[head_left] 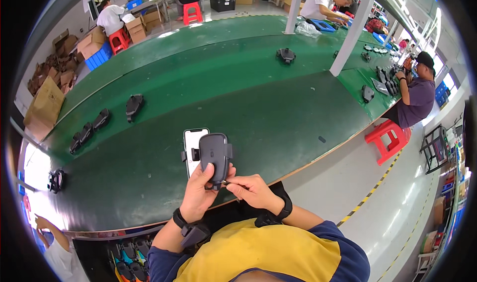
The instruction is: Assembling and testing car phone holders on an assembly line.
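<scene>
My left hand [198, 195] grips a black phone holder [213, 152] by its lower part, thumb across its front. The holder is raised over the table's near edge, its flat face turned up and side arms sticking out. At its lower right corner, the fingers of my right hand [256, 192] are pinched together. Whatever they hold there is too small to make out. Just behind the holder is a smartphone [191, 139] with a lit white screen, partly covered by the holder. I cannot tell whether the two touch.
Several more phone holders [134, 107] lie along the green table [268, 118]. A white post [350, 33] rises from it on the right. A person [417, 90] works at the right side near a red stool [387, 140]. Below the table at left stands a box of holders [130, 257].
</scene>
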The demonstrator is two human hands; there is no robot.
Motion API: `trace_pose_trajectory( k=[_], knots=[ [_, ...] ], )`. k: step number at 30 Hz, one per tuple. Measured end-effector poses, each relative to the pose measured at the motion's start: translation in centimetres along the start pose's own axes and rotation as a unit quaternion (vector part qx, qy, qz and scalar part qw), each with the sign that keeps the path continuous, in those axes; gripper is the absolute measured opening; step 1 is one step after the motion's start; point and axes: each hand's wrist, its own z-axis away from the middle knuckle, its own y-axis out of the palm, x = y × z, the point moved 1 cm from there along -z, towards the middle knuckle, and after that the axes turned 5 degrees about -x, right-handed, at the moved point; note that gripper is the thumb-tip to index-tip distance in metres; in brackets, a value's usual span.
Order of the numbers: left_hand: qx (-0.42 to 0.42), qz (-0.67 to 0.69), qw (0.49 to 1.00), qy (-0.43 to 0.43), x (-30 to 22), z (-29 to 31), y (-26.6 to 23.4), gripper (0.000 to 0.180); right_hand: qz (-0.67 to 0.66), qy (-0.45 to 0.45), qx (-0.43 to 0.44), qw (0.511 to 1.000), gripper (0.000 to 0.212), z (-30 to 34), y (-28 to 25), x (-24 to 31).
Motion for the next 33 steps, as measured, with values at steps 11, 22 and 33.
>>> trace_pose_trajectory(
  k=[11, 22, 33],
  knots=[
    [0.004, 0.048, 0.999, 0.005, -0.2, -0.6, -0.6, 0.041, -0.082, 0.114, -0.003, 0.990, 0.020, -0.6, 0.1, 0.6],
    [-0.012, -0.050, 0.995, 0.089, 0.7, -1.0, -0.5, 0.047, -0.021, 0.145, -0.026, 0.989, 0.020, -0.8, -0.1, 0.9],
    [-0.008, -0.081, 0.983, 0.162, 1.5, -1.5, -0.7, 0.043, 0.006, 0.133, -0.046, 0.990, 0.019, -0.4, 0.4, -0.2]
  ],
)
